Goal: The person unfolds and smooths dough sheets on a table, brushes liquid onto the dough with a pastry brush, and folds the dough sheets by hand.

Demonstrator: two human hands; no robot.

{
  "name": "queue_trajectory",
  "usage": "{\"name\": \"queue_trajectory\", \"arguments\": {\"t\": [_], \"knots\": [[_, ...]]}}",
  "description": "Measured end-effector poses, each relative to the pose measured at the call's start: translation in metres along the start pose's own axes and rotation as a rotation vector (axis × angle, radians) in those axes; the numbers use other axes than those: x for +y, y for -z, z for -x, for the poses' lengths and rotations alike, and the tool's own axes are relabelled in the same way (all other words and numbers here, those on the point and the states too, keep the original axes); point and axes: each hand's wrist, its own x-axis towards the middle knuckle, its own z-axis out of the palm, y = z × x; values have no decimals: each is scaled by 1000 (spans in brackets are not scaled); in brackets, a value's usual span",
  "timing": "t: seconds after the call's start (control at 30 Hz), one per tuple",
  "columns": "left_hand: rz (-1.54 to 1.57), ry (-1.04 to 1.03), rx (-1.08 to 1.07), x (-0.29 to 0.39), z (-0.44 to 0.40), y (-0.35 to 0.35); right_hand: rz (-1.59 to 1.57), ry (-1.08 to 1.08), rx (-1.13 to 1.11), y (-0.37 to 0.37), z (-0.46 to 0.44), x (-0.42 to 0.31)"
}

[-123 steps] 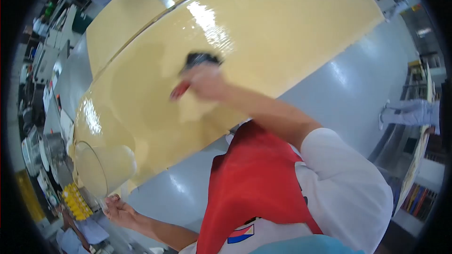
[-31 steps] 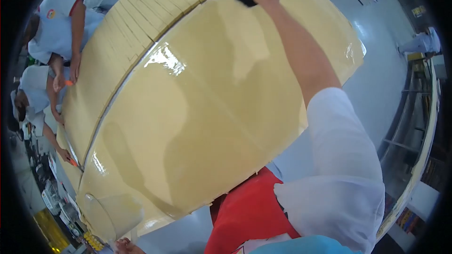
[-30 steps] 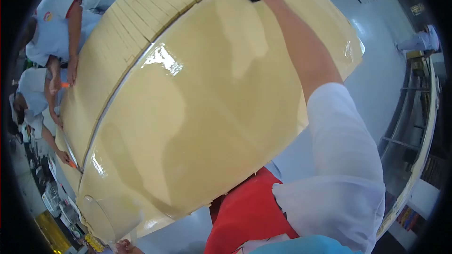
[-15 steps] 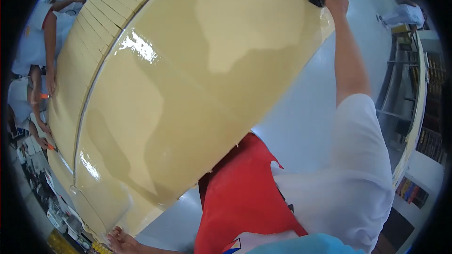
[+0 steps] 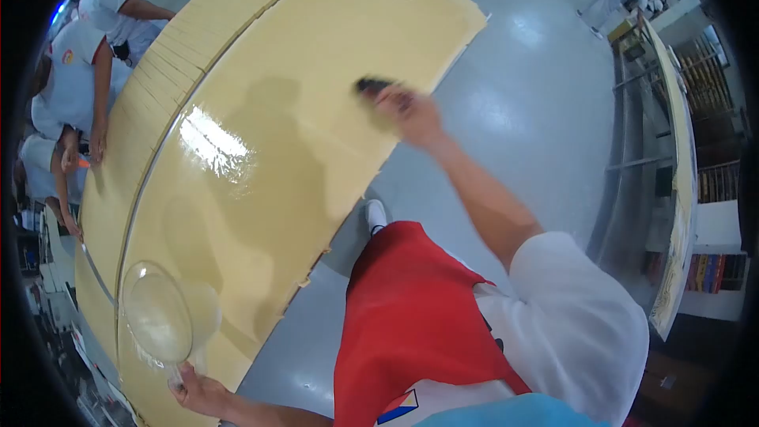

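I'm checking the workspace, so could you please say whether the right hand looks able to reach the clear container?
Probably yes: nothing visible stands between the right hand and the clear container in the left hand.

Right hand (image 5: 411,117) blurred, black brush (image 5: 371,85) blurred, red apron (image 5: 415,308) cut off by the bottom edge

Brush (image 5: 372,85), clear jug (image 5: 160,313), glossy yellow sheet (image 5: 312,130)
Dark-headed brush blurred near the sheet's right edge; jug at lower left.
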Motion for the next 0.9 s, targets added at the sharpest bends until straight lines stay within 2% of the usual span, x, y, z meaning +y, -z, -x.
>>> {"name": "queue_trajectory", "arguments": {"t": [0.07,0.1,0.17,0.23,0.27,0.3,0.37,0.43,0.47,0.53,0.57,0.6,0.63,0.77,0.83,0.9], "knots": [[-56,-18,-165,-9,8,-5,-69,89,-176,-20,43,-42],[-39,-39,-182,-9,14,-16,-144,115,-235,-20,55,-64],[-115,-29,-208,-5,33,-59,-93,59,-255,-1,55,-89],[-10,-42,-338,11,68,-120,-258,29,-101,39,47,-93],[6,-28,-388,16,85,-148,-410,50,51,58,42,-90],[16,-16,-433,23,105,-177,-401,53,106,91,37,-86],[17,-31,-560,39,154,-242,-723,-14,352,159,24,-76],[4,-85,-703,50,212,-313,-934,-83,560,236,12,-58],[-95,-98,-801,61,239,-344,-943,-128,625,279,12,-54],[-45,-81,-965,80,309,-410,-944,-58,627,354,15,3],[-158,-174,-985,65,328,-444,-1022,-66,672,384,14,6],[-148,-125,-1075,69,361,-478,-1057,-12,660,414,17,19],[-228,-250,-1095,71,392,-508,-1010,-87,695,441,19,25],[-102,-103,-1340,78,513,-606,-764,-234,725,514,21,81],[40,-116,-1388,78,578,-656,-773,-310,734,550,13,117],[-55,-340,-1371,82,624,-697,-741,-347,677,577,1,145]]}}
